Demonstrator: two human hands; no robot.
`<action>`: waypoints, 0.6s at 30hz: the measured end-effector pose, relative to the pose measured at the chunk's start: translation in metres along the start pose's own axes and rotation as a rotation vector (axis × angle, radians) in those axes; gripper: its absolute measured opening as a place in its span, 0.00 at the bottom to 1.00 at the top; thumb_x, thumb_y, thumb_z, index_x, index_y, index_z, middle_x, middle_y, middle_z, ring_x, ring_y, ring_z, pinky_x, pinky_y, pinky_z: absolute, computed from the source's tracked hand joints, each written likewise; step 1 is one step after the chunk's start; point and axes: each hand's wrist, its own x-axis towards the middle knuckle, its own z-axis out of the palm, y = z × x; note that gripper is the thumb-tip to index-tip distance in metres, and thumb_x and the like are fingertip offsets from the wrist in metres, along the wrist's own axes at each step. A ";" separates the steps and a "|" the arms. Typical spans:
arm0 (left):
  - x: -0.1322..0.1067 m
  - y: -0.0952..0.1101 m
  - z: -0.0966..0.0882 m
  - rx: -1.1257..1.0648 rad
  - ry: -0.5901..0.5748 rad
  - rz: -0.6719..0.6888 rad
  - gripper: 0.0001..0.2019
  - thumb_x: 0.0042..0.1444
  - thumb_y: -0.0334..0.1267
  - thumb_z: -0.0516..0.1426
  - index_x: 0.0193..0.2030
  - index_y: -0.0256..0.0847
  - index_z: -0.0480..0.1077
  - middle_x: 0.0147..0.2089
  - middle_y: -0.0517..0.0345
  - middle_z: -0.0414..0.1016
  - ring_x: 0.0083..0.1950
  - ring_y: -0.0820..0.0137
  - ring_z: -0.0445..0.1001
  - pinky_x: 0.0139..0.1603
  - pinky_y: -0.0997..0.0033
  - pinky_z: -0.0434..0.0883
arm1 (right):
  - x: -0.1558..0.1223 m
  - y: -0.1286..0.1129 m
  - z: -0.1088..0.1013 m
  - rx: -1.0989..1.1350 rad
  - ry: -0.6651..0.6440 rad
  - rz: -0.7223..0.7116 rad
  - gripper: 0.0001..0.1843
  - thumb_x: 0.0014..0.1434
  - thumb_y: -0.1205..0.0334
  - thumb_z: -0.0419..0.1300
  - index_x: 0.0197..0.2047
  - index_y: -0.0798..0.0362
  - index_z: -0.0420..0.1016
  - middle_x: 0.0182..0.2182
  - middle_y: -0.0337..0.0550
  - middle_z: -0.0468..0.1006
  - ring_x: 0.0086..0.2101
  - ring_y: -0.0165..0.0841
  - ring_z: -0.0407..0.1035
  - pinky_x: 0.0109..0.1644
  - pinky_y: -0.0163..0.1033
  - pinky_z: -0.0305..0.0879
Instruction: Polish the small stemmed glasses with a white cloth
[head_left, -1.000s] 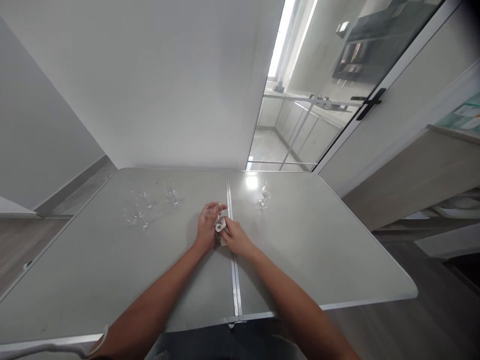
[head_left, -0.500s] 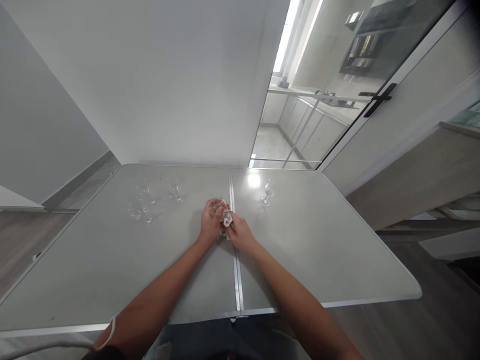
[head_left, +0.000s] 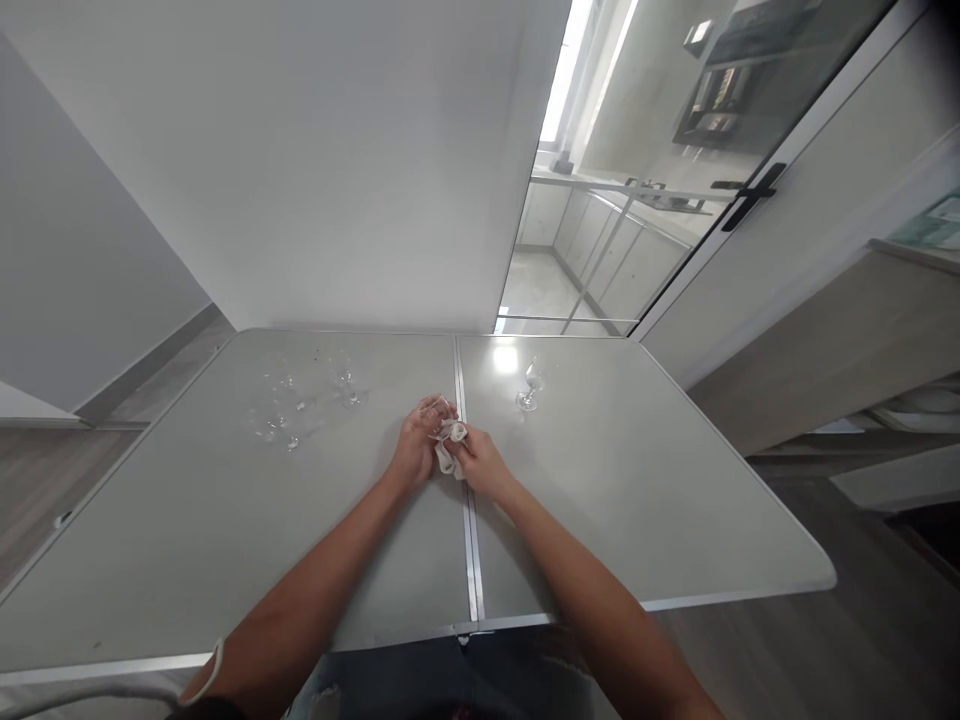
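Observation:
Both hands meet over the middle seam of a grey folding table [head_left: 637, 500]. My left hand [head_left: 415, 447] is closed round a small clear glass [head_left: 441, 409]. Pressed against that glass is a crumpled white cloth [head_left: 450, 445], which my right hand [head_left: 482, 464] pinches. Most of the held glass is hidden by the fingers and the cloth.
One small stemmed glass [head_left: 529, 385] stands to the right of the seam, beyond my hands. Several more small clear glasses [head_left: 285, 415] stand grouped on the left half. A white wall rises behind the table, with a glass door [head_left: 675, 150] at the right.
My hands stayed at the seam. The right hand with the cloth shifted slightly around the glass. The view wobbled a little.

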 end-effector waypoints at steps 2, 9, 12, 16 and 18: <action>-0.001 0.002 -0.002 -0.040 -0.053 -0.080 0.20 0.54 0.50 0.66 0.47 0.39 0.73 0.42 0.54 0.77 0.40 0.69 0.76 0.42 0.71 0.72 | 0.000 -0.001 -0.002 0.327 -0.168 0.143 0.15 0.61 0.49 0.58 0.33 0.53 0.71 0.25 0.42 0.74 0.26 0.33 0.66 0.33 0.38 0.63; 0.001 0.006 -0.009 -0.172 -0.097 -0.073 0.22 0.52 0.48 0.68 0.50 0.42 0.74 0.46 0.53 0.76 0.46 0.67 0.75 0.48 0.68 0.73 | 0.007 0.005 -0.001 0.731 0.111 0.245 0.13 0.53 0.53 0.68 0.31 0.53 0.75 0.25 0.41 0.76 0.26 0.31 0.67 0.32 0.36 0.65; 0.007 0.007 -0.015 -0.277 0.018 0.033 0.16 0.56 0.43 0.66 0.50 0.48 0.72 0.52 0.57 0.74 0.52 0.68 0.74 0.53 0.66 0.72 | 0.013 0.014 0.000 0.639 0.585 0.167 0.17 0.58 0.46 0.65 0.38 0.52 0.77 0.33 0.43 0.79 0.33 0.33 0.71 0.37 0.37 0.68; 0.009 0.009 -0.015 -0.292 0.077 0.145 0.22 0.51 0.31 0.69 0.50 0.54 0.70 0.55 0.61 0.71 0.56 0.71 0.72 0.61 0.63 0.68 | 0.013 0.015 0.005 0.589 0.482 0.201 0.22 0.59 0.41 0.63 0.41 0.53 0.78 0.37 0.46 0.81 0.36 0.36 0.73 0.40 0.39 0.70; 0.007 0.008 -0.012 -0.248 0.048 0.151 0.25 0.49 0.28 0.69 0.50 0.54 0.69 0.55 0.60 0.70 0.58 0.70 0.71 0.64 0.59 0.67 | 0.011 0.012 0.008 0.515 0.350 0.134 0.21 0.57 0.45 0.65 0.45 0.53 0.79 0.40 0.46 0.81 0.39 0.36 0.73 0.43 0.39 0.70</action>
